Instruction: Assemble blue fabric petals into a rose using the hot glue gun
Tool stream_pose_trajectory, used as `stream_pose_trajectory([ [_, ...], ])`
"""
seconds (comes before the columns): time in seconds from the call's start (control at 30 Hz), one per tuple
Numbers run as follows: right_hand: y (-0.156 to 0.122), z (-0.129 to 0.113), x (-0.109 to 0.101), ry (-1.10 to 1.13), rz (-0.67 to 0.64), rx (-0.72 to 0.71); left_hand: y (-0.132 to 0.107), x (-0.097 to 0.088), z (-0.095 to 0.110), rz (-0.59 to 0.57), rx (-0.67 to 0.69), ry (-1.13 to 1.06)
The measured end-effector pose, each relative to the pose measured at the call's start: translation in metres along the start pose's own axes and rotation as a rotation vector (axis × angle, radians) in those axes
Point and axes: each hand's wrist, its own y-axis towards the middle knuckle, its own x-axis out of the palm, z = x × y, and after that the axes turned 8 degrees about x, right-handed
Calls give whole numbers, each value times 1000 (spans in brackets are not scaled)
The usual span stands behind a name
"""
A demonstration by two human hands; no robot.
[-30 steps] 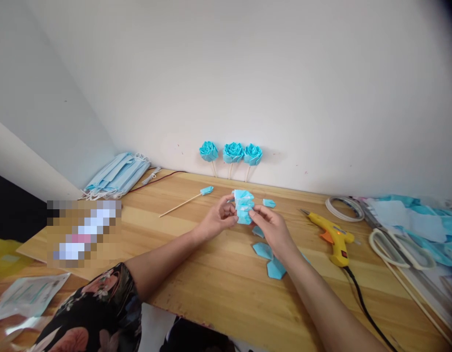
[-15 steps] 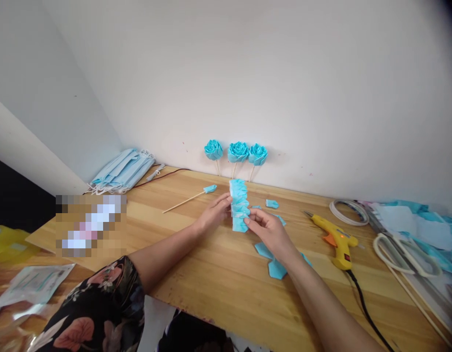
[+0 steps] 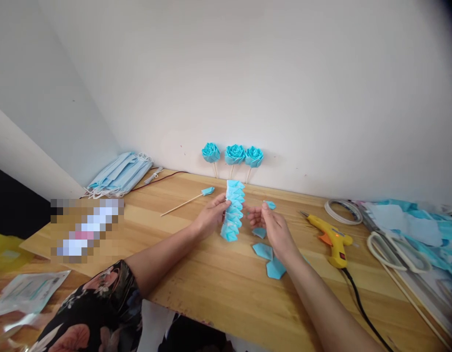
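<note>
My left hand [image 3: 210,216] grips a strip of overlapping light-blue folded petals [image 3: 234,211] by its left edge, thumb in front. The strip hangs above the table, its lower end slanting left. Just right of it, apart from the strip, my right hand [image 3: 275,232] is half curled with thumb and fingers apart, and I see nothing in it. Loose blue petal pieces [image 3: 276,269] lie below and around that hand, some partly covered by it. A wooden stick with a small blue bud [image 3: 208,191] rests on the table to the left.
Three blue flowers [image 3: 235,154] on sticks lean against the wall. On the right are a yellow glue gun [image 3: 336,243] with a black cord, white-handled scissors [image 3: 387,252], a coil [image 3: 343,212] and blue scraps [image 3: 424,222]. A stack of face masks [image 3: 119,173] lies at back left.
My right hand has let go of the strip and moved a little right. The strip's lower end now swings left, held by my left hand only. The view has shifted slightly.
</note>
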Motion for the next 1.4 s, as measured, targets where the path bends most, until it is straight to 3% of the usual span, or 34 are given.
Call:
stream_pose_trajectory([
  [0.1,-3,-5,0,30,18,-53,-4,4,-1,-53,-67,13],
  [0.23,-8,-10,3,79,-55,-74,-9,8,-3,-139,-151,39],
  [0.37,-9,-13,3,47,5,-73,-11,10,-3,-222,-189,72],
  [0.53,-4,-8,0,-27,85,-120,-9,8,-5,-185,-161,93],
  [0.73,-2,1,-1,-124,71,-176,-9,5,-5,-175,-169,234],
  [1.03,-2,4,5,-107,111,-157,-8,6,-2,-57,-107,273],
  [1.17,-3,1,5,-87,37,-144,-9,6,-3,-105,-147,305],
  [1.4,0,4,2,-132,86,-174,-9,3,-9,-183,-155,207],
])
